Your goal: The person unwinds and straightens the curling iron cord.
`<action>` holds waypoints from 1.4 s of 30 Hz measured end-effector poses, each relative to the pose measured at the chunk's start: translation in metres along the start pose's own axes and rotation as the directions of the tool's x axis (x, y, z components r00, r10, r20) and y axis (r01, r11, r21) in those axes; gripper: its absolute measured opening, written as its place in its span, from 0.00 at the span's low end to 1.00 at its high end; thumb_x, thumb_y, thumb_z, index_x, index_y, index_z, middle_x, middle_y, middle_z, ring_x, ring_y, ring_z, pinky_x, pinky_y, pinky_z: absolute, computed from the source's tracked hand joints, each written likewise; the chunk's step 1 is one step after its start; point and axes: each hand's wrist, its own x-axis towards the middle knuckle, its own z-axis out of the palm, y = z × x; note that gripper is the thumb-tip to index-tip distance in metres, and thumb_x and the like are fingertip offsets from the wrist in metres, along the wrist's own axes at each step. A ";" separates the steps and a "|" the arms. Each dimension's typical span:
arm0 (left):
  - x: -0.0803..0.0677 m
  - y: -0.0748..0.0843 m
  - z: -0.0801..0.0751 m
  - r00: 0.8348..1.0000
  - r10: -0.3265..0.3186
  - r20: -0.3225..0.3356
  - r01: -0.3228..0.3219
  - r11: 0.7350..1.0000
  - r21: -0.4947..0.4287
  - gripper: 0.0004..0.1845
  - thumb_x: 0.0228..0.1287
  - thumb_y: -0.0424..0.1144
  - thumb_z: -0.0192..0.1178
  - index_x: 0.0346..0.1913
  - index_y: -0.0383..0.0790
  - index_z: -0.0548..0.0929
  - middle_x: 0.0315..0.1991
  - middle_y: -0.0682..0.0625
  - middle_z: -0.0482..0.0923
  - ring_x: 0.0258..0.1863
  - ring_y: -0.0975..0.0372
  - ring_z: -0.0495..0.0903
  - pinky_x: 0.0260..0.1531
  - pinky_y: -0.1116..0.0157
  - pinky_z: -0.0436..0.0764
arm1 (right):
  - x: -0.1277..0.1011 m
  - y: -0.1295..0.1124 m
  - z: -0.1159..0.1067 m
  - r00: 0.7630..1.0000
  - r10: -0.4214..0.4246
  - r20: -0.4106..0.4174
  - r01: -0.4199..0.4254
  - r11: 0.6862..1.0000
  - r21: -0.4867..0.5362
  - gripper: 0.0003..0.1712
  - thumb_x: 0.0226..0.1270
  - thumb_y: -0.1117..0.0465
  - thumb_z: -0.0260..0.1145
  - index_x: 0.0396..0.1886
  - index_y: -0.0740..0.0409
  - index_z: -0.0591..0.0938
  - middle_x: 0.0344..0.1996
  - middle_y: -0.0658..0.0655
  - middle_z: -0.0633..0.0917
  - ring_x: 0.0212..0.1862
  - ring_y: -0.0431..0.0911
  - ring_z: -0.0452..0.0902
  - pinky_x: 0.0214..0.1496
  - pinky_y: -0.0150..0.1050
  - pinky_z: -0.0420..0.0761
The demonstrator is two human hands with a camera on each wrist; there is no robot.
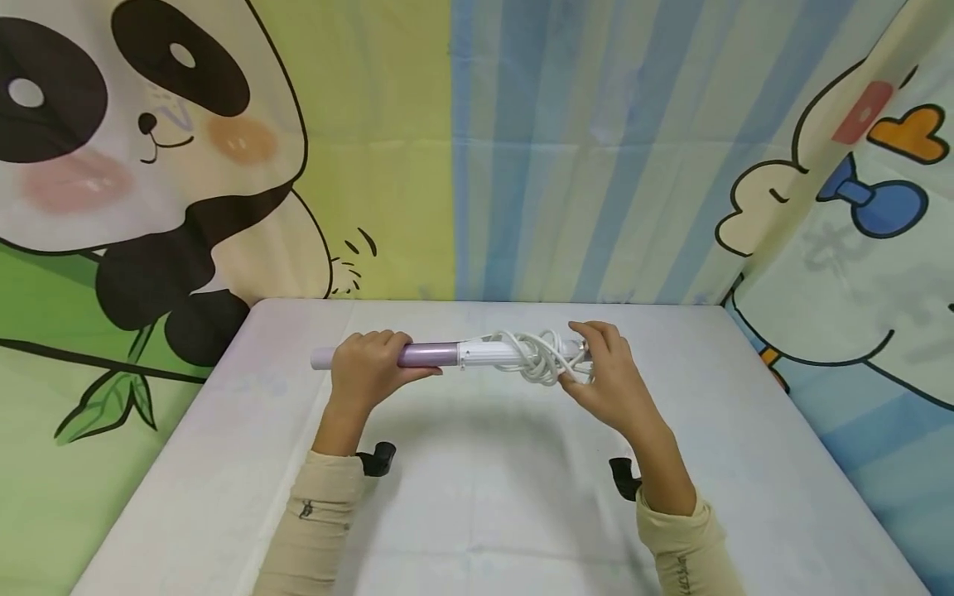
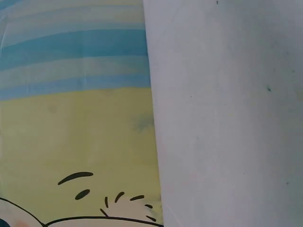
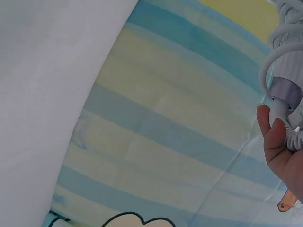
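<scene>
A slim hair iron (image 1: 430,354), purple on the left and white and ribbed on the right, is held level above the table. Its white power cord (image 1: 542,358) is wound in loops about the right part. My left hand (image 1: 367,366) grips the purple part, with a pale lavender tip sticking out to its left. At the other end, my right hand (image 1: 607,372) curls its thumb and fingers around the cord end. The right wrist view shows a purple ring (image 3: 284,91) just above those fingers. Neither hand nor iron appears in the left wrist view.
A white-covered table (image 1: 477,497) lies beneath both hands. Behind it hangs a striped and yellow curtain (image 1: 566,165) with a panda print on the left. Black wrist mounts (image 1: 377,459) show at both wrists.
</scene>
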 end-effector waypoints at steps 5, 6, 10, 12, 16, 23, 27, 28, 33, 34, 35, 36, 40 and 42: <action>-0.001 0.003 -0.005 0.999 -0.035 -0.007 0.035 0.999 -0.003 0.31 0.25 0.68 0.69 0.21 0.41 0.80 0.14 0.50 0.79 0.12 0.60 0.75 0.12 0.66 0.66 | -0.004 0.002 0.001 0.996 -0.069 -0.054 0.071 0.997 0.034 0.45 0.50 0.62 0.69 0.67 0.57 0.58 0.62 0.63 0.61 0.59 0.57 0.59 0.52 0.54 0.69; -0.002 0.004 -0.006 0.999 -0.040 -0.008 0.040 0.999 -0.004 0.31 0.25 0.68 0.69 0.21 0.41 0.80 0.14 0.49 0.79 0.12 0.60 0.76 0.12 0.66 0.67 | -0.005 0.003 0.001 0.994 -0.086 -0.064 0.088 0.995 0.038 0.46 0.50 0.62 0.69 0.67 0.56 0.57 0.63 0.62 0.60 0.60 0.57 0.58 0.53 0.55 0.68; -0.005 0.004 -0.008 0.998 -0.051 -0.023 0.050 0.999 -0.006 0.32 0.23 0.67 0.70 0.22 0.40 0.80 0.14 0.49 0.79 0.12 0.59 0.76 0.12 0.66 0.67 | -0.008 0.006 0.000 0.990 -0.128 -0.051 0.133 0.986 0.104 0.52 0.48 0.61 0.72 0.70 0.52 0.52 0.66 0.60 0.55 0.66 0.56 0.53 0.59 0.57 0.65; -0.007 0.004 -0.009 0.998 -0.057 -0.032 0.057 0.998 -0.006 0.32 0.22 0.66 0.70 0.22 0.40 0.79 0.14 0.49 0.79 0.12 0.59 0.76 0.12 0.66 0.67 | -0.010 0.008 -0.001 0.991 -0.133 -0.029 0.136 0.976 0.170 0.55 0.47 0.60 0.73 0.71 0.50 0.49 0.67 0.60 0.52 0.67 0.56 0.51 0.60 0.58 0.63; -0.010 0.004 -0.011 0.996 -0.075 -0.044 0.074 0.997 -0.018 0.31 0.23 0.65 0.70 0.22 0.40 0.79 0.15 0.48 0.79 0.12 0.58 0.76 0.13 0.64 0.67 | -0.014 0.017 -0.003 0.994 -0.093 -0.060 0.106 0.954 0.281 0.57 0.48 0.60 0.72 0.71 0.47 0.47 0.68 0.60 0.50 0.66 0.56 0.55 0.57 0.56 0.64; -0.012 0.005 -0.011 0.994 -0.103 -0.031 0.102 0.994 -0.038 0.31 0.30 0.68 0.66 0.22 0.40 0.79 0.16 0.47 0.80 0.13 0.57 0.76 0.14 0.63 0.68 | -0.013 0.029 -0.003 0.977 -0.015 -0.215 0.090 0.934 0.344 0.40 0.60 0.68 0.60 0.70 0.50 0.55 0.65 0.60 0.59 0.60 0.56 0.69 0.49 0.25 0.69; -0.011 0.007 -0.011 0.995 -0.098 -0.024 0.097 0.994 -0.043 0.31 0.30 0.68 0.66 0.23 0.40 0.80 0.17 0.47 0.80 0.13 0.57 0.77 0.15 0.63 0.69 | -0.012 0.030 -0.005 0.962 0.073 -0.263 0.026 0.934 0.356 0.29 0.65 0.64 0.56 0.66 0.53 0.62 0.61 0.59 0.67 0.54 0.47 0.73 0.44 0.17 0.68; -0.010 0.007 -0.011 0.995 -0.098 -0.020 0.097 0.994 -0.044 0.31 0.31 0.68 0.66 0.23 0.40 0.80 0.17 0.47 0.81 0.14 0.57 0.77 0.15 0.63 0.69 | -0.011 0.030 -0.006 0.958 0.104 -0.266 -0.001 0.932 0.363 0.27 0.67 0.62 0.55 0.65 0.54 0.65 0.60 0.58 0.70 0.52 0.43 0.74 0.43 0.17 0.69; -0.009 0.007 -0.011 0.995 -0.098 -0.027 0.097 0.995 -0.038 0.32 0.32 0.69 0.64 0.23 0.40 0.80 0.18 0.47 0.81 0.14 0.56 0.78 0.15 0.63 0.69 | -0.010 0.032 -0.007 0.955 0.219 -0.199 -0.116 0.895 0.430 0.21 0.69 0.55 0.53 0.58 0.58 0.73 0.53 0.58 0.77 0.44 0.29 0.72 0.40 0.19 0.73; -0.009 0.007 -0.011 0.995 -0.099 -0.028 0.098 0.995 -0.037 0.31 0.32 0.68 0.65 0.23 0.40 0.80 0.18 0.47 0.81 0.14 0.56 0.78 0.15 0.63 0.69 | -0.010 0.032 -0.007 0.956 0.235 -0.176 -0.137 0.887 0.442 0.21 0.69 0.54 0.53 0.57 0.59 0.74 0.51 0.59 0.78 0.42 0.29 0.73 0.40 0.20 0.73; -0.009 0.007 -0.011 0.994 -0.102 -0.030 0.101 0.994 -0.039 0.31 0.31 0.68 0.65 0.23 0.40 0.80 0.18 0.47 0.81 0.14 0.56 0.78 0.15 0.63 0.69 | -0.010 0.032 -0.007 0.956 0.249 -0.156 -0.155 0.878 0.452 0.21 0.69 0.53 0.53 0.56 0.59 0.75 0.50 0.59 0.79 0.41 0.29 0.73 0.40 0.21 0.74; -0.008 0.007 -0.011 0.994 -0.103 -0.029 0.102 0.994 -0.043 0.31 0.31 0.68 0.65 0.23 0.40 0.80 0.18 0.47 0.81 0.15 0.56 0.78 0.15 0.63 0.68 | -0.010 0.031 -0.007 0.954 0.263 -0.143 -0.172 0.873 0.456 0.21 0.69 0.52 0.53 0.56 0.59 0.75 0.49 0.59 0.79 0.40 0.29 0.74 0.40 0.21 0.74; -0.005 0.009 -0.009 0.993 -0.113 -0.031 0.111 0.992 -0.060 0.30 0.27 0.65 0.68 0.23 0.40 0.80 0.17 0.47 0.81 0.14 0.56 0.78 0.15 0.63 0.68 | -0.010 0.031 -0.006 0.946 0.292 -0.138 -0.195 0.858 0.475 0.21 0.68 0.52 0.53 0.54 0.58 0.76 0.46 0.59 0.81 0.37 0.30 0.76 0.40 0.23 0.76; -0.003 0.011 -0.008 0.992 -0.120 -0.033 0.117 0.991 -0.069 0.30 0.27 0.65 0.69 0.23 0.40 0.80 0.17 0.47 0.81 0.14 0.56 0.77 0.15 0.63 0.68 | -0.010 0.031 -0.005 0.941 0.299 -0.160 -0.189 0.853 0.487 0.20 0.68 0.53 0.54 0.53 0.59 0.76 0.44 0.58 0.81 0.37 0.30 0.76 0.39 0.23 0.76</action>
